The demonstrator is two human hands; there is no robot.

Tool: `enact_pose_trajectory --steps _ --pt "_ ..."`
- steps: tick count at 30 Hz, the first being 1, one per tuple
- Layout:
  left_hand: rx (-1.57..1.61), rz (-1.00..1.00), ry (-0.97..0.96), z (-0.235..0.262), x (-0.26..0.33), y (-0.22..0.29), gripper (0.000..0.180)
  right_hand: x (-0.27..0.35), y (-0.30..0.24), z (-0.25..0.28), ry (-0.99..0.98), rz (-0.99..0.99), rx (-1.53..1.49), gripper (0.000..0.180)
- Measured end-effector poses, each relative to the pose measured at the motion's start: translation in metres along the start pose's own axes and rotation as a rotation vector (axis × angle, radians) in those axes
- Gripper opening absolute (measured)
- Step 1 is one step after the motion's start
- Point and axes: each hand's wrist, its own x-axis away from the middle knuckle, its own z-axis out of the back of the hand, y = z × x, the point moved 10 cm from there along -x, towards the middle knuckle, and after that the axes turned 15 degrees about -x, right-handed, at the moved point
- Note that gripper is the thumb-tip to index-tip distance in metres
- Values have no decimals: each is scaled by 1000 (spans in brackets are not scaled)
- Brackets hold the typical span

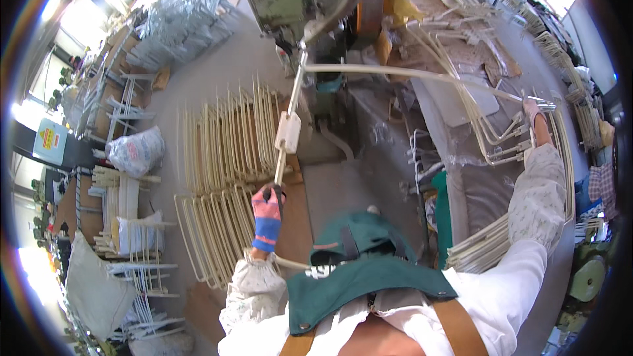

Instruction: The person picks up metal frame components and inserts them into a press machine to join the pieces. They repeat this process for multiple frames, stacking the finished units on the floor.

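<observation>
Arms (537, 204) spread wide, a worker in a green apron (369, 285) faces a green machine (277, 0) in the head view. The left arm is bent, its left hand (267, 204), in a pink-and-blue glove, closed around a cream tube (297, 89) that runs forward from the fist, past a pale block (288, 132), to the machine. The right arm stretches far out, placing the right hand (533, 111) at the outer end of a long cream crossbar (409, 73); whether its fingers grip or merely rest cannot be told. The crossbar's inner end meets or overlaps the tube near the machine. Bent frames (227, 133) stand in rows left of the tube.
</observation>
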Motion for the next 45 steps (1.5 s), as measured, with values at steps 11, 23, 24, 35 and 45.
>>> enact_pose_trajectory --steps 11,23,24,35,45 --pt "165 156 -178 2 12 9 16 -7 -67 98 -57 -98 16 36" --pt "197 129 -233 -5 14 12 23 -24 -44 107 73 -242 -100 33" --pt "146 123 -207 -5 15 14 23 -22 -47 103 72 -233 -99 32" --pt "110 147 -162 -18 23 14 24 -30 -62 108 43 -313 -124 29" --pt "181 174 -162 -18 20 42 19 -51 -68 113 57 -182 -14 34"
